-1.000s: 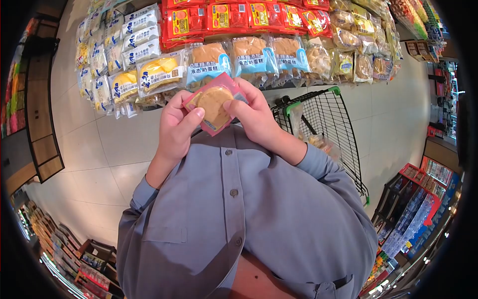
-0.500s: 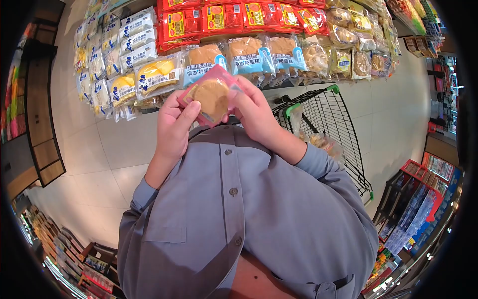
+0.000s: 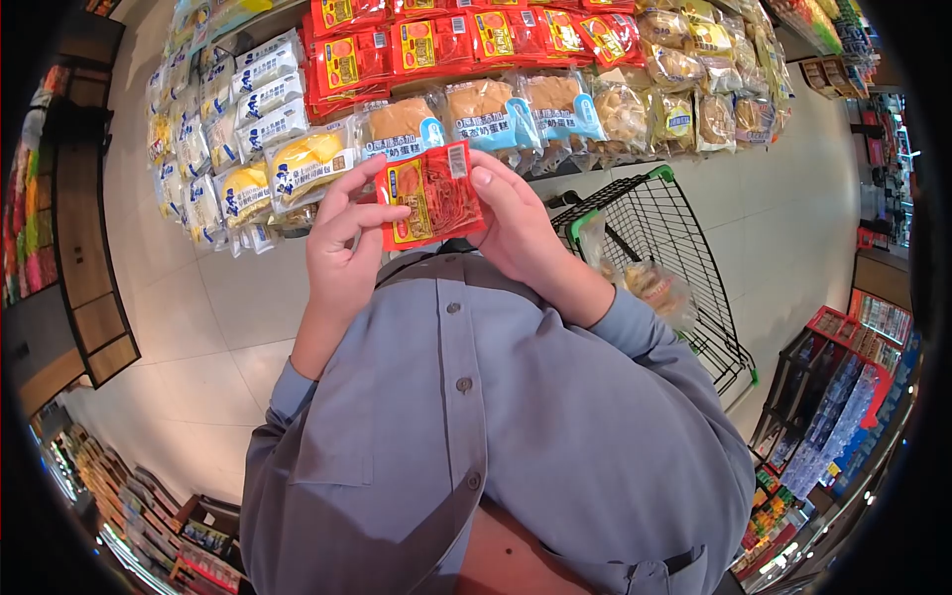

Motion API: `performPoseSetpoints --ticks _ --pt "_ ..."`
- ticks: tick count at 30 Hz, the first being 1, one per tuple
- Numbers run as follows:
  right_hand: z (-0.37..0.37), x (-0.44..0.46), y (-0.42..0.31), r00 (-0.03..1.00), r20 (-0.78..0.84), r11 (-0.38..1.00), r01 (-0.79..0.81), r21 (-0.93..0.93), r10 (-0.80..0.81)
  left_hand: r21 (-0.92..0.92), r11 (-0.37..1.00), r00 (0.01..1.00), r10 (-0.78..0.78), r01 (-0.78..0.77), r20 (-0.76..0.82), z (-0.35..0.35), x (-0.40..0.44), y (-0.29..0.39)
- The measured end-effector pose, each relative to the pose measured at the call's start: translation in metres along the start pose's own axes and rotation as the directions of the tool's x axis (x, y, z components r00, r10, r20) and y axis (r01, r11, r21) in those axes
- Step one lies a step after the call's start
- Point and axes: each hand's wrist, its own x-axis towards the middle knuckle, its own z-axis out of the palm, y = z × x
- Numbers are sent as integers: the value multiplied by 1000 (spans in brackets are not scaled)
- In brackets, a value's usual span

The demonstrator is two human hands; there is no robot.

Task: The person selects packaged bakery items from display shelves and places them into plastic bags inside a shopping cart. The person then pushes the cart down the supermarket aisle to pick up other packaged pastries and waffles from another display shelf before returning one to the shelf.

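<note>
Between both hands, in front of my chest, is a red and yellow packet (image 3: 444,203) of a round pastry, its printed side with the barcode facing up. My left hand (image 3: 342,223) grips the left edge, with fingers lying over the front. At the right edge, my right hand (image 3: 523,220) holds the packet with the thumb near the upper corner and the other fingers mostly hidden behind it. Just beyond the hands lie similar red packets (image 3: 426,45) and bagged cakes (image 3: 484,107) with blue labels.
A black wire shopping cart (image 3: 684,248) with green corners stands close on my right, a clear bag of baked goods (image 3: 656,288) inside. White and blue bread packs (image 3: 270,96) and yellow bread bags (image 3: 309,164) fill the display's left side. Shelves (image 3: 89,238) stand further left.
The packet has been turned over: its clear side with the round pastry faced up before, and the red printed side does now. My fingers have shifted along its edges.
</note>
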Motion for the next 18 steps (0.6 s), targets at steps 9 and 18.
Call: performPoseSetpoints --ticks 9,18 --pt "-3 8 11 999 -29 998 14 -60 -16 -245 954 975 -200 172 -96 -1 -5 3" --pt "-2 11 17 999 -35 980 9 -197 -16 -315 866 902 -427 389 -59 -6 0 -6"
